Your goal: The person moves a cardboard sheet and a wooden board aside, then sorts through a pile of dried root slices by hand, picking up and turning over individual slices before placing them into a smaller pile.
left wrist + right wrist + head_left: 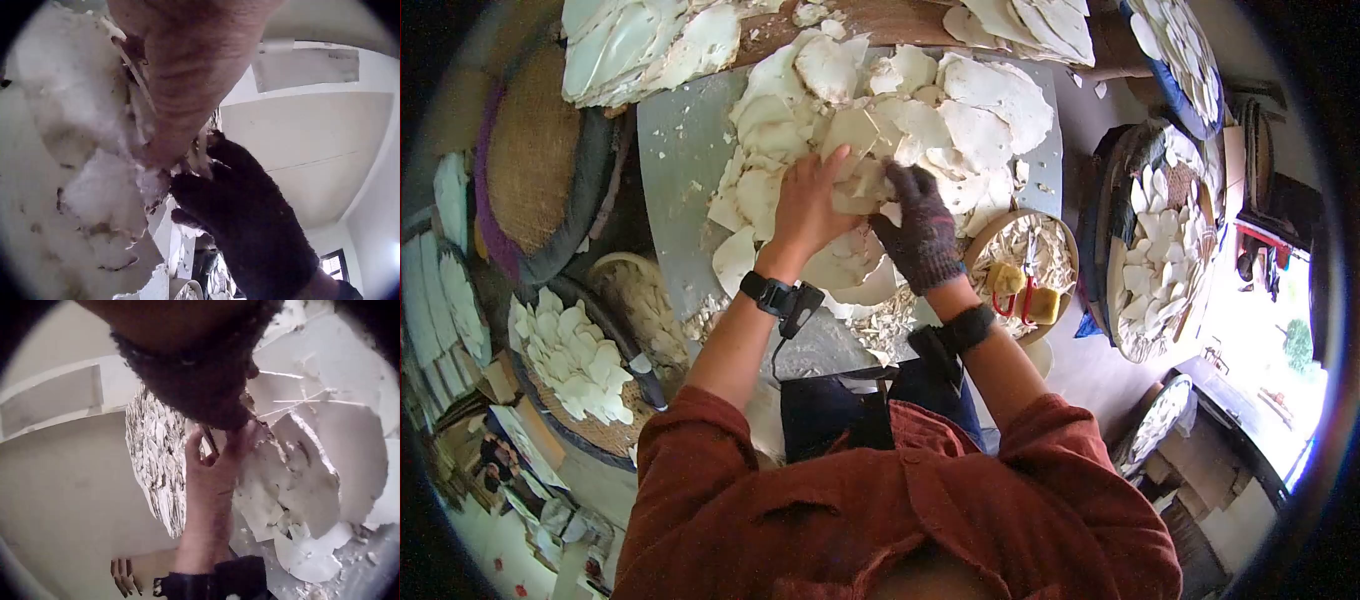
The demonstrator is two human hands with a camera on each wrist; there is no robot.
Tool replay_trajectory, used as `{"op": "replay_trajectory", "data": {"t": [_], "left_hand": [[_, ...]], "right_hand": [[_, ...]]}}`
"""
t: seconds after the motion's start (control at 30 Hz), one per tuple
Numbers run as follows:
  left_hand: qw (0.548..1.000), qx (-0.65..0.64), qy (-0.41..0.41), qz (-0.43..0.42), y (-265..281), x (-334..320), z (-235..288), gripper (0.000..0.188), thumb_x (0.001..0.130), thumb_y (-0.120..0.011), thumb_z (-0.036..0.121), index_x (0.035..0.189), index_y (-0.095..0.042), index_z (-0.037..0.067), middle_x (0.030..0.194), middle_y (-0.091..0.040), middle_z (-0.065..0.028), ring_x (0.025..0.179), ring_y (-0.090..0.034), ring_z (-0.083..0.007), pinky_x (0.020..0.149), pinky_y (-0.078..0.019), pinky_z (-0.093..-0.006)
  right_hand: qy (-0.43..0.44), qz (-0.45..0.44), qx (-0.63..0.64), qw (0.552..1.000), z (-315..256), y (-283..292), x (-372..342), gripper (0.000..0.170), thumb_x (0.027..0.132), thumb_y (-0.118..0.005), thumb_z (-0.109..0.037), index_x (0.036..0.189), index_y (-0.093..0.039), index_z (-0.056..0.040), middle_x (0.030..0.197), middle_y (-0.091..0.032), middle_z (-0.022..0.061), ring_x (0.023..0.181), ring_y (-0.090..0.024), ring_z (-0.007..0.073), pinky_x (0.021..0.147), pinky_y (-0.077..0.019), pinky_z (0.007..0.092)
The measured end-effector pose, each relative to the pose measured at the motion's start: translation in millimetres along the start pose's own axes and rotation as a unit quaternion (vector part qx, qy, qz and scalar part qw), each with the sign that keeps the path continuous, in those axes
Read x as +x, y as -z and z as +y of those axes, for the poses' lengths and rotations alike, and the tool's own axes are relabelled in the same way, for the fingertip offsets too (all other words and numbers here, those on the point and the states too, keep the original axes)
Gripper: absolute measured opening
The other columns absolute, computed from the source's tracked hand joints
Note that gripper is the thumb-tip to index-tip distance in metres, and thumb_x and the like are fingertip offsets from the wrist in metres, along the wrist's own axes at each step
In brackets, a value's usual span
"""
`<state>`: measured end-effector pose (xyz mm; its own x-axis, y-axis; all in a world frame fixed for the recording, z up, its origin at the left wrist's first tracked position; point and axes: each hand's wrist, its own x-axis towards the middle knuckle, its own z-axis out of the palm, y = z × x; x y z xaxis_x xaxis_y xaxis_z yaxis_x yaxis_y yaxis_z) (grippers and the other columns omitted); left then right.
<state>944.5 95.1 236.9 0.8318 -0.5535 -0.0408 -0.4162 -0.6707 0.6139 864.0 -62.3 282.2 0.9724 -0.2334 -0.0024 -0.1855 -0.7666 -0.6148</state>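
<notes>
On a grey-topped table lies a broad heap of thin, pale, flat pieces [980,135] with rough edges. My bare left hand [808,205] is over the near part of this heap and pinches a pale flat piece [862,188] by its left side. My right hand [922,232], in a dark knitted glove, grips the same piece from the right. The two hands are close together, and fingertips meet around the piece in the right wrist view. The gloved hand [194,381] hides much of it there. A larger curved pale piece [865,285] lies just below my hands.
At the right a round container [1070,262] holds shavings, red-handled scissors [1028,290] and yellowish blocks [1006,278]. Stacked pale sheets [650,55] stand at the back left. Shavings [880,330] lie along the table's near edge. Round trays of pale pieces [575,355] stand on both sides.
</notes>
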Motion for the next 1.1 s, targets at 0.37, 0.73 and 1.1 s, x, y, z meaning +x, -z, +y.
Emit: {"op": "replay_trajectory", "data": {"t": [0.37,0.73,1.1], "left_hand": [[0.848,-0.481,0.217,0.054,52,-29,-18,0.037,0.094,-0.058,0.024,0.123,-0.056,0.001,0.114,-0.063,-0.0079,0.103,-0.059,-0.0148,0.087,-0.0479,-0.0293],[0.652,-0.697,0.298,-0.029,64,-47,-48,0.046,0.092,-0.058,0.015,0.133,-0.043,0.001,0.121,-0.059,-0.0164,0.107,-0.061,-0.0317,0.087,-0.0523,-0.0381],[0.972,-0.204,0.09,0.072,34,-40,-34,0.043,0.078,-0.069,0.006,0.12,-0.058,0.003,0.117,-0.061,-0.0122,0.112,-0.056,-0.0238,0.099,-0.0407,-0.0334]], "right_hand": [[-0.254,-0.105,0.458,0.845,35,27,-16,0.018,0.092,-0.058,-0.016,0.097,-0.061,0.0006,0.084,-0.066,0.0067,0.068,-0.061,0.0128,0.06,-0.0512,0.0272],[-0.357,-0.108,0.42,0.827,56,44,-46,0.019,0.093,-0.056,-0.015,0.102,-0.057,0.0011,0.083,-0.065,0.0101,0.067,-0.061,0.0143,0.058,-0.051,0.0278],[-0.16,0.07,0.172,0.969,89,7,6,0.035,0.08,-0.072,-0.03,0.101,-0.068,-0.0019,0.113,-0.064,0.0178,0.101,-0.064,0.0277,0.088,-0.0485,0.0338]]}}
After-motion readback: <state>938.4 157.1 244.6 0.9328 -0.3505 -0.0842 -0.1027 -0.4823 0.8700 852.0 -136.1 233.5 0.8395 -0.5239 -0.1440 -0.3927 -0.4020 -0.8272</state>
